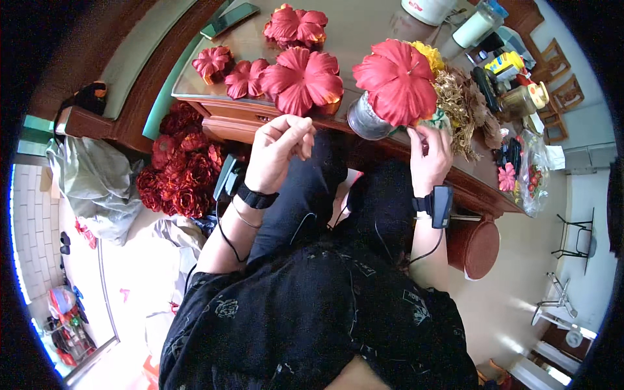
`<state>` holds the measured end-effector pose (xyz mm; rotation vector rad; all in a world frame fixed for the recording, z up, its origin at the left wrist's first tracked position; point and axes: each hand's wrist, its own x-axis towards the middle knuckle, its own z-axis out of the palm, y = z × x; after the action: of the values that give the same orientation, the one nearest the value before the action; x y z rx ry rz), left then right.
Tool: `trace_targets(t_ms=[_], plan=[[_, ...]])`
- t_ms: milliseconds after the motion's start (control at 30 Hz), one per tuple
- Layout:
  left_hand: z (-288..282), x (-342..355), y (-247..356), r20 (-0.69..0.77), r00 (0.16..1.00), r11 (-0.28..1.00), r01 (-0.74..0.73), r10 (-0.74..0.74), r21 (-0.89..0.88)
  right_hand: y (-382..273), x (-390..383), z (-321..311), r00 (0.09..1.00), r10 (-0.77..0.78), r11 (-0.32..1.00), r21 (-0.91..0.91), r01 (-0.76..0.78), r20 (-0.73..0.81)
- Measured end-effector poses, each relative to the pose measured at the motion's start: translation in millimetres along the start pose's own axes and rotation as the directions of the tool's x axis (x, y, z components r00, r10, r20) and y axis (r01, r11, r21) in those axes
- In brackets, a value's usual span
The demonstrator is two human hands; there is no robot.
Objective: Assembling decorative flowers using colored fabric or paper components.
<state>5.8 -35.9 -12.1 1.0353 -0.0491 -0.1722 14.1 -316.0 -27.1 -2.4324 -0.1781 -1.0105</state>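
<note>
My left hand (281,148) is raised just in front of the table edge, thumb and fingers curled together in a pinch; anything between them is too small to make out. Close beyond it lies a large stack of red fabric petals (304,79), with smaller stacks of red petals (246,78) beside it. My right hand (431,155) is closed, its fingertips by a green piece (439,121) below a big red petal layer (398,81). What it grips is hidden. That petal layer rests over or beside a grey cylindrical can (368,119); I cannot tell which.
Dried brown and yellow flower material (458,107) lies right of the can. Behind stand a white tub (429,9) and a blue-capped bottle (480,25). Jars (520,101) crowd the right side. A phone (229,20) lies far left. Dark red flowers (182,166) are heaped below left.
</note>
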Motion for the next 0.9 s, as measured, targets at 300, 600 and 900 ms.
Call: trace_targets(t_ms=[300, 600, 900], plan=[[-45.1, -0.6, -10.7, -0.182, 0.982, 0.999, -0.041, 0.047, 0.036, -114.2, 22.0, 47.8, 0.935, -0.211, 0.931, 0.350, 0.103, 0.287], [-59.3, -5.5, -13.7, -0.226, 0.974, 0.999, -0.005, 0.016, 0.047, -134.6, 49.9, 79.1, 0.867, -0.216, 0.972, 0.180, 0.149, 0.449], [-49.8, 3.5, -16.6, -0.219, 0.974, 0.998, -0.068, 0.062, -0.019, -120.8, 56.2, 93.1, 0.892, -0.266, 0.924, 0.360, 0.128, 0.365]])
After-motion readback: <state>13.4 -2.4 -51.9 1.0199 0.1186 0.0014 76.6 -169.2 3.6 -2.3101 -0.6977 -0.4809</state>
